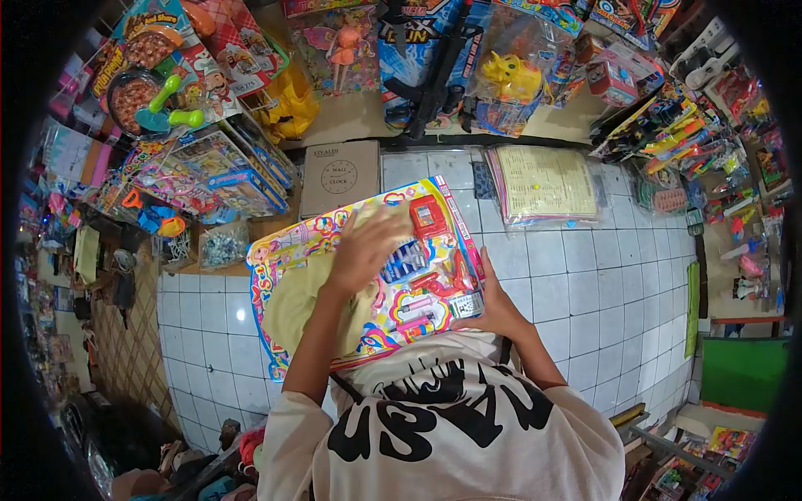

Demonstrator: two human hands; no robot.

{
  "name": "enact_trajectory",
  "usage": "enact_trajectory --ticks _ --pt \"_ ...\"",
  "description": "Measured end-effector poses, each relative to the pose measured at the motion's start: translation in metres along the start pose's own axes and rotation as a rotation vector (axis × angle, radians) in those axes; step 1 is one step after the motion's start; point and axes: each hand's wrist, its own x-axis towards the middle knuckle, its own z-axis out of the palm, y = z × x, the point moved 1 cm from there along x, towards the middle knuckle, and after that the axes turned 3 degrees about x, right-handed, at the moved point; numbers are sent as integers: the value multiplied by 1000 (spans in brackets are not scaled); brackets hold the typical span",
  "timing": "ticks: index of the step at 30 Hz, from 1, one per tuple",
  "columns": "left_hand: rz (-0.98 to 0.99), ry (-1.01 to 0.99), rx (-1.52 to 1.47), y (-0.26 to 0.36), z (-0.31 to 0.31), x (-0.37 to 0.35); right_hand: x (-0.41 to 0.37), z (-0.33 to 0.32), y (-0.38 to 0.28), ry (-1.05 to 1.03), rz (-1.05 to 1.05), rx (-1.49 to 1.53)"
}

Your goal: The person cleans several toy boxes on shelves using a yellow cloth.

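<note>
A large, colourful carded toy set (pixel 455 219) leans slantwise in front of my body, with small red, pink and blue toys behind its clear cover. My left hand (pixel 363 250), a little blurred, presses a pale yellow cloth (pixel 305 292) against the face of the pack. Part of this cloth shows beyond the fingers, and the rest hangs below the wrist. At the pack's right edge, my right hand (pixel 491 302) grips it, fingers along the side and thumb near the lower corner.
Behind the pack lies a brown wall clock box (pixel 340 171). A plastic-wrapped stack of printed sheets (pixel 547 185) rests on the white tiled surface (pixel 601 284). Packaged toys crowd the back and both sides, including a black toy gun (pixel 430 79) and a bag of beads (pixel 224 246).
</note>
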Motion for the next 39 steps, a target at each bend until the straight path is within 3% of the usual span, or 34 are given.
enact_trajectory --ticks 2,5,9,10,13,16,19,22,25,26,29,32,39 --pt "266 -131 343 11 20 3 1 -1 0 -19 12 33" --pt "164 -241 216 15 49 -8 0 -2 1 -16 27 65" --pt "64 -380 124 -4 32 -28 -3 1 1 4 43 29" --pt "40 -286 53 -9 17 -37 -2 1 2 11 40 30" --pt "-38 -319 121 -17 -23 -62 -1 2 2 19 32 69" --pt "-38 -252 128 -41 -24 -95 1 0 1 -4 39 85" --pt "-131 -98 7 -40 -24 -102 3 1 2 -21 34 40" --pt "-332 171 -342 -35 -18 -88 3 -1 3 -14 20 9" --pt "-421 280 -426 -25 -14 -61 1 -1 0 -7 20 10" --pt "-414 269 -514 -20 -12 -52 1 0 1 -6 17 4" --pt "-101 170 -264 -24 11 -33 0 1 0 0 19 -10" --pt "82 -114 119 -5 26 -24 1 1 1 4 18 -20" --pt "-39 -93 52 -20 19 -45 7 -1 -3 -38 6 -129"
